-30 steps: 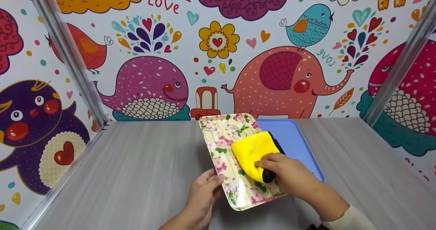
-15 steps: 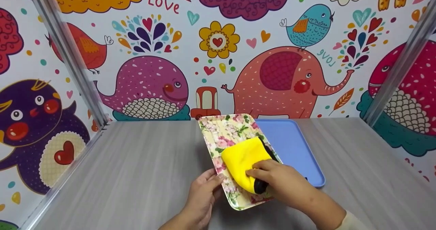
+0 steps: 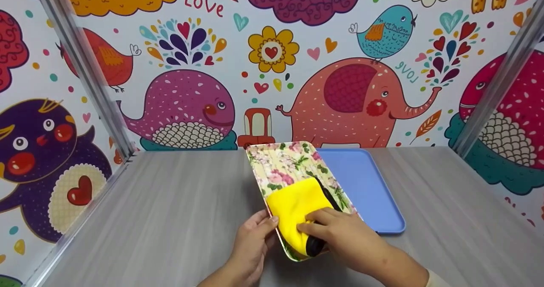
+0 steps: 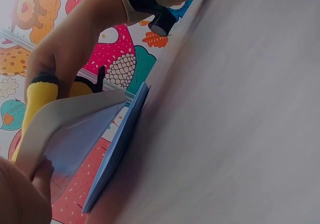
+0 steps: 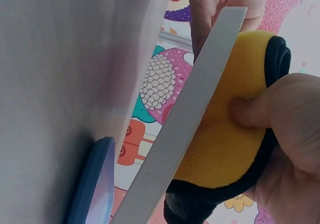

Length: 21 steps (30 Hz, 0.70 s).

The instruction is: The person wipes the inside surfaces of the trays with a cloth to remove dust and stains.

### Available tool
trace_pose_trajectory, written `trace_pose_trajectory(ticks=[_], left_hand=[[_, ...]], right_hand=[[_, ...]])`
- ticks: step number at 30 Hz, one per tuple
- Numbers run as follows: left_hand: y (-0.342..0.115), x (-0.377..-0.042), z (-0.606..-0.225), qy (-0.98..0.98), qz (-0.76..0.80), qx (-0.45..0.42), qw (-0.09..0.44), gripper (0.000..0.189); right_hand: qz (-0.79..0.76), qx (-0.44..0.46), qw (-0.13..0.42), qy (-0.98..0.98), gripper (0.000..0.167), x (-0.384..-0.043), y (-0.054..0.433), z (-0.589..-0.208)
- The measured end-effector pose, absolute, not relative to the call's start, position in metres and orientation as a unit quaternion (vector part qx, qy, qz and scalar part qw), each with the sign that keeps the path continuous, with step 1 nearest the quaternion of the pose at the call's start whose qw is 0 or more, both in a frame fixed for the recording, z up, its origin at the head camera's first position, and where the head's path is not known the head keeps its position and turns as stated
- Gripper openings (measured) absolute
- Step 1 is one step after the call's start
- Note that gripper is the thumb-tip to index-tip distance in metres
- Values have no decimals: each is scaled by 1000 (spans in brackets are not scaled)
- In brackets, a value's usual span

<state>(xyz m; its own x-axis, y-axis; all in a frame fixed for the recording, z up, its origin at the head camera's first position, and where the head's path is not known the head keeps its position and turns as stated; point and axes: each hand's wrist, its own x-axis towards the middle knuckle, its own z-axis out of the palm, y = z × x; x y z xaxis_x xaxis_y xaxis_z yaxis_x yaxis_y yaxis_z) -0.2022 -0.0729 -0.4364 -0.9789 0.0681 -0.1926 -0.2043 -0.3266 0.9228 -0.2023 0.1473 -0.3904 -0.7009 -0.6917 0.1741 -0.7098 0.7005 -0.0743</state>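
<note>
My left hand (image 3: 254,240) grips the left edge of a floral tray (image 3: 280,163), thumb on its rim and fingers underneath. The tray is tilted and held above the table; in the left wrist view its pale underside (image 4: 75,134) shows. A folded yellow cloth (image 3: 293,210) with black edging lies against the tray's patterned face, over its near half. My right hand (image 3: 344,236) holds the cloth, its fingers bent into the fabric. In the right wrist view the right thumb (image 5: 245,112) presses into the yellow cloth (image 5: 225,149). The tray's near right part is hidden by cloth and hand.
A blue tray (image 3: 361,185) lies flat on the grey table (image 3: 178,210), behind and right of the floral tray, partly covered by it in the head view. A printed cartoon wall (image 3: 272,87) stands at the back, with metal posts (image 3: 93,78) at the corners.
My right hand has moved the yellow cloth down and left across the floral tray toward its near left edge. The left hand and the floral tray have barely moved.
</note>
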Motion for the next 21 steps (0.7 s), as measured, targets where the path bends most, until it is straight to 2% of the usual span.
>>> trace_pose_trajectory(ticks=[9,14,21], left_hand=[[-73,-202,-436,570,815,-66,76,55],[-73,-202,-437,568,818,-62,72,54],[-73,-201,-437,560,824,-57,63,54]], right_hand=[[69,423,59,-902,60,-201,152,-387],[82,430,30,-899,61,-206,159,-383],[106,429,7,-897,53,-213,170,-380]])
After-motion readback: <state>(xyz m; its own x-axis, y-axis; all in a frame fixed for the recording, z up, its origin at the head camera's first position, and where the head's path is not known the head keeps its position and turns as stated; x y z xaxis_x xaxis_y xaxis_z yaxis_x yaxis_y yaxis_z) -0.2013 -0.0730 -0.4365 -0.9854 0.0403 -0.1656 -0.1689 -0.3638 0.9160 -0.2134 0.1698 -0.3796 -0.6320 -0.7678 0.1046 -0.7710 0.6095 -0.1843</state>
